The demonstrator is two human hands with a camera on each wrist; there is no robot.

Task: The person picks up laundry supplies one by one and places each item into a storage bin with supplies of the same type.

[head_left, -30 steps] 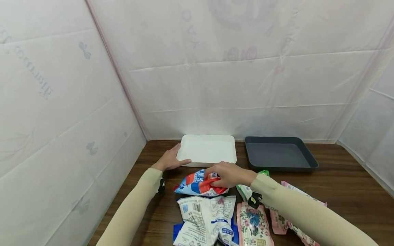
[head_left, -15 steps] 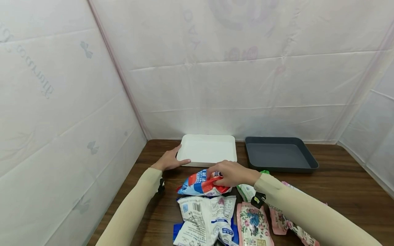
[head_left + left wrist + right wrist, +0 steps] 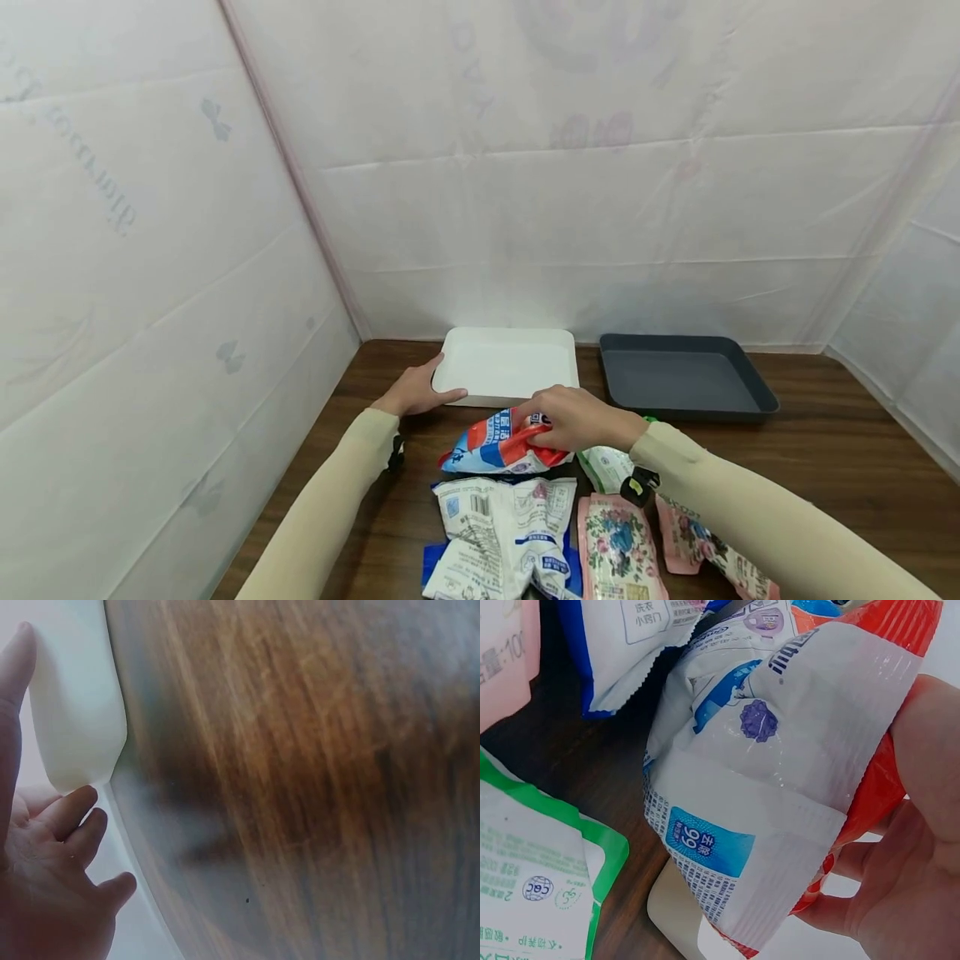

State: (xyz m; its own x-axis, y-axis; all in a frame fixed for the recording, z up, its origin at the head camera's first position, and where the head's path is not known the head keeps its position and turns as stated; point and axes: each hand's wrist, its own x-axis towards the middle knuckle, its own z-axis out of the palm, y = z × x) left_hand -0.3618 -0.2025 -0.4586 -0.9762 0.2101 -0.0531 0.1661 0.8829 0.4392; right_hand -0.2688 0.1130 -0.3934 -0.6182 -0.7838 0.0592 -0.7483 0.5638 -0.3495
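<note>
In the head view my left hand [image 3: 414, 390] touches the front left corner of a white tray [image 3: 508, 363], thumb at its front side, fingers along its left edge. The left wrist view shows those fingers spread and loosely bent against the tray wall [image 3: 82, 712]. My right hand [image 3: 573, 417] grips the right part of a red, white and blue detergent bag [image 3: 491, 450]. In the right wrist view the bag's printed white underside [image 3: 802, 742] hangs tilted, with the thumb and fingers pinching its red side. The bag is in front of the white tray.
A dark grey tray [image 3: 682, 375] stands right of the white one. Nearer me lie a white and blue bag [image 3: 502, 533], a green and white pouch [image 3: 606, 468] and pink floral pouches [image 3: 621, 546]. White sheeting [image 3: 525, 233] encloses the wooden table [image 3: 352, 492].
My right hand has shifted slightly right and farther from me, and the detergent bag has moved with it. The left hand stays at the white tray.
</note>
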